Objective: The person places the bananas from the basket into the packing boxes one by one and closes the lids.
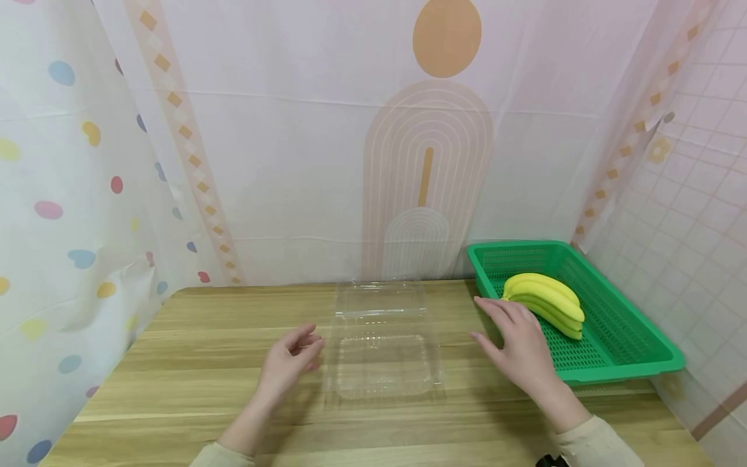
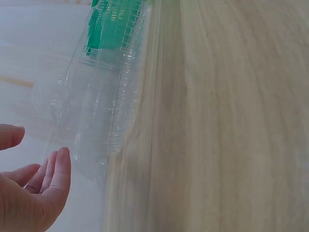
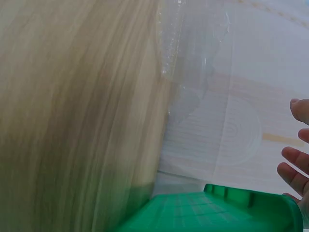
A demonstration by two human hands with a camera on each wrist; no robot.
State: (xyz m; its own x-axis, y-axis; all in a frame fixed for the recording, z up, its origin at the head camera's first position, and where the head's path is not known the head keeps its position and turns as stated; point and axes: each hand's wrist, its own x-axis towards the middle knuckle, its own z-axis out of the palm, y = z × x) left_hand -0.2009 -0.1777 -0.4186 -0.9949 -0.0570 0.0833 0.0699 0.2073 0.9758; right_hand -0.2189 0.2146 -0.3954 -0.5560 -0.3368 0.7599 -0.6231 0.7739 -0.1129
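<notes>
Your left hand (image 1: 288, 357) loosely curled, empty, open clear container (image 1: 382, 336) at its 3 o'clock. Your right hand (image 1: 521, 344) outstretched, empty, bananas (image 1: 544, 297) at its 1 o'clock in basket (image 1: 626, 301). Apparent step: reach. Next move likely calls for banana grip.

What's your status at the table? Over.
Left hand empty, beside open clear clamshell container. Right hand empty, near green basket. Banana bunch inside basket. Path looks unobstructed.
</notes>
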